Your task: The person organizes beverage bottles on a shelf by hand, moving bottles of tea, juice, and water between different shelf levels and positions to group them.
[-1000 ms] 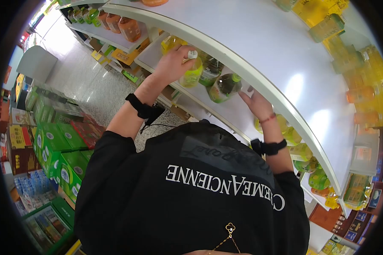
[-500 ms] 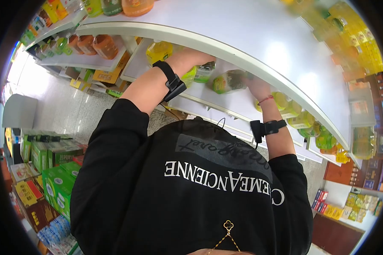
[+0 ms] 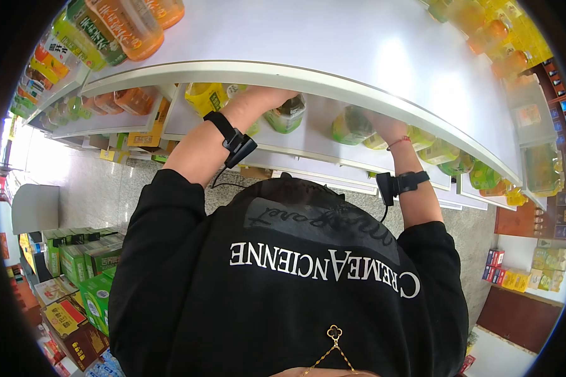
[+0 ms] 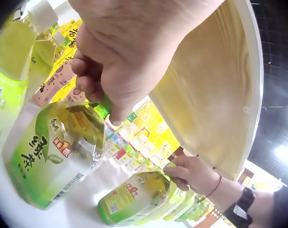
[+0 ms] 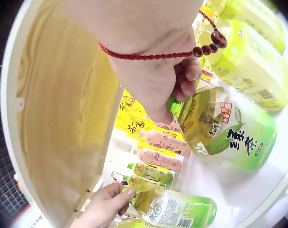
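Observation:
In the head view my left hand (image 3: pixel 271 96) reaches under the upper shelf to a green tea bottle (image 3: pixel 287 115). The left wrist view shows its fingers curled round the green cap (image 4: pixel 102 107) of that bottle, which has a green-and-white label. My right hand (image 3: pixel 387 128) is further right, partly hidden by the shelf edge. It grips the green cap (image 5: pixel 173 104) of a second green tea bottle (image 5: pixel 234 128). Both bottles are on the white lower shelf (image 3: pixel 317 139), with a gap between them.
A white-edged upper shelf (image 3: pixel 283 70) lies above both hands. Yellow-green bottles (image 5: pixel 250 59) stand in a row beyond the right bottle. A yellow pack (image 3: pixel 205 98) is at the left. Pink bottles (image 5: pixel 160 159) stand deeper in the shelf.
My left hand has left a white-capped yellow-green bottle and now grips a green tea bottle's cap. My right hand has taken the other green tea bottle and shifted it right, away from its neighbour.

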`<state>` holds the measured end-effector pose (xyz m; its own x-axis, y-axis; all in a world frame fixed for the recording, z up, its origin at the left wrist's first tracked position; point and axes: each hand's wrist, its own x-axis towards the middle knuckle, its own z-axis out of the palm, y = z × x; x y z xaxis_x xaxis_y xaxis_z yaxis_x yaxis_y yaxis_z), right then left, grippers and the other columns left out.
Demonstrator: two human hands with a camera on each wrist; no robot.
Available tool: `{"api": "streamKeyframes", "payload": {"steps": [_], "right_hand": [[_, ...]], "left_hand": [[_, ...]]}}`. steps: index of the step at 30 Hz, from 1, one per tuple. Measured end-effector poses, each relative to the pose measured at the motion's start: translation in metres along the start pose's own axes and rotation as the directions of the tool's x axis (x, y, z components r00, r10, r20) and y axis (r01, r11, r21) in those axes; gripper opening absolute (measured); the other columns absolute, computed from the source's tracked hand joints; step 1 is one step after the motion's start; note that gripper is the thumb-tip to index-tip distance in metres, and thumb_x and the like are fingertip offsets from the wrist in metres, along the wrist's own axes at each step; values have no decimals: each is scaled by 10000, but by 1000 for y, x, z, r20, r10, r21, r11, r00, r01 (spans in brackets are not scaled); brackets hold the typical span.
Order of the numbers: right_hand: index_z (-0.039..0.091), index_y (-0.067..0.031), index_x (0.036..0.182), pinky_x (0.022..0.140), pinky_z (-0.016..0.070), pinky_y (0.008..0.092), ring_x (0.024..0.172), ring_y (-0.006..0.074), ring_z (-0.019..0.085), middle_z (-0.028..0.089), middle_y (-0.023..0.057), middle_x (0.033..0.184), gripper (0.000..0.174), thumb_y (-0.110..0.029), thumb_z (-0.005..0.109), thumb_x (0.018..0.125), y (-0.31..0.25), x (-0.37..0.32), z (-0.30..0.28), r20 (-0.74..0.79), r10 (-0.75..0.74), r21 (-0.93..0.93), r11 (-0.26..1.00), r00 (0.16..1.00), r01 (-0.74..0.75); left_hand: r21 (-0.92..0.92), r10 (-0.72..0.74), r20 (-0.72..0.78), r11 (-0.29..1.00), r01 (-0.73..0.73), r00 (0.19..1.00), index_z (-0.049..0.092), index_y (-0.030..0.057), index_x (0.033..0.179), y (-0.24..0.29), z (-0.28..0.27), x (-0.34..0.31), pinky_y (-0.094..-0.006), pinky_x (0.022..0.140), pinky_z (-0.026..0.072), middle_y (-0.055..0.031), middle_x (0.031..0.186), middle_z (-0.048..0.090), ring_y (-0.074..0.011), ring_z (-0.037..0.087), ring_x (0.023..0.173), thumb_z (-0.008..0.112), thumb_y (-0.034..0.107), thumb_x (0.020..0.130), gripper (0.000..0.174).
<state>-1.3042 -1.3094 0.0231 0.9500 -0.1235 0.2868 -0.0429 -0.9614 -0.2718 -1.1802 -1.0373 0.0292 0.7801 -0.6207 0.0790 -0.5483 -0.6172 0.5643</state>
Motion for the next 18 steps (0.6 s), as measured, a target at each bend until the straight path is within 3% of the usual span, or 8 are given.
{"api": "streamKeyframes", "payload": {"steps": [6, 9, 11, 12, 13, 16, 18], "right_hand": [[710, -145, 1030, 859, 495, 417, 959, 323, 645, 699, 118, 1030, 290, -350, 605, 854, 13, -1, -1, 4, -11, -1, 1000, 1000, 11], [710, -151, 1040, 868, 490, 422, 972, 322, 642, 696, 119, 1045, 302, -362, 581, 866, 26, 1, 15, -11, -49, 58, 997, 999, 50], [709, -153, 1048, 872, 489, 424, 980, 322, 641, 694, 120, 1054, 305, -357, 569, 871, 34, 2, 21, 0, -49, 44, 998, 999, 49], [708, -155, 1057, 877, 487, 425, 988, 323, 639, 692, 121, 1062, 309, -353, 557, 876, 35, 2, 24, 18, -47, 20, 999, 999, 46], [708, -155, 1057, 877, 487, 425, 988, 323, 639, 692, 121, 1062, 309, -353, 557, 876, 37, 2, 26, 24, -54, 26, 998, 998, 54], [702, -76, 1049, 845, 498, 411, 951, 318, 648, 698, 146, 1016, 336, -342, 644, 852, 46, 0, 38, 9, -65, -11, 998, 998, 65], [701, -72, 1046, 816, 504, 410, 923, 319, 653, 699, 147, 997, 325, -324, 667, 843, 54, 2, 46, -43, -88, -69, 994, 995, 84]], "left_hand": [[82, 16, 8, 997, -17, 1000, 658, 72, 1134, 25, -1, 3, -357, 863, 496, -130, 1093, 681, -229, 641, 995, 542, 250, 960, 275], [100, 6, -46, 995, -1, 999, 653, 68, 1149, 39, -2, 2, -369, 895, 486, -141, 1135, 668, -253, 631, 1033, 517, 284, 969, 313], [141, 75, -129, 988, -57, 989, 648, 70, 1168, 38, 5, 5, -374, 936, 467, -151, 1189, 647, -273, 610, 1091, 496, 305, 976, 340], [120, 87, -196, 991, -64, 977, 674, 143, 1120, 34, 12, 8, -418, 901, 480, -107, 1154, 668, -299, 619, 1071, 509, 311, 942, 295], [121, 76, -198, 991, -53, 977, 674, 143, 1120, 30, 16, 12, -418, 901, 480, -107, 1154, 668, -299, 619, 1071, 509, 311, 942, 295], [14, 1, -165, 1000, 2, 986, 679, 149, 1118, 26, 25, 12, -423, 912, 479, -106, 1156, 668, -300, 619, 1076, 489, 334, 948, 315], [7, -5, -14, 1000, 5, 1000, 632, 112, 1237, 30, 19, 12, -374, 963, 457, -133, 1250, 625, -271, 591, 1138, 482, 310, 984, 355]]}}
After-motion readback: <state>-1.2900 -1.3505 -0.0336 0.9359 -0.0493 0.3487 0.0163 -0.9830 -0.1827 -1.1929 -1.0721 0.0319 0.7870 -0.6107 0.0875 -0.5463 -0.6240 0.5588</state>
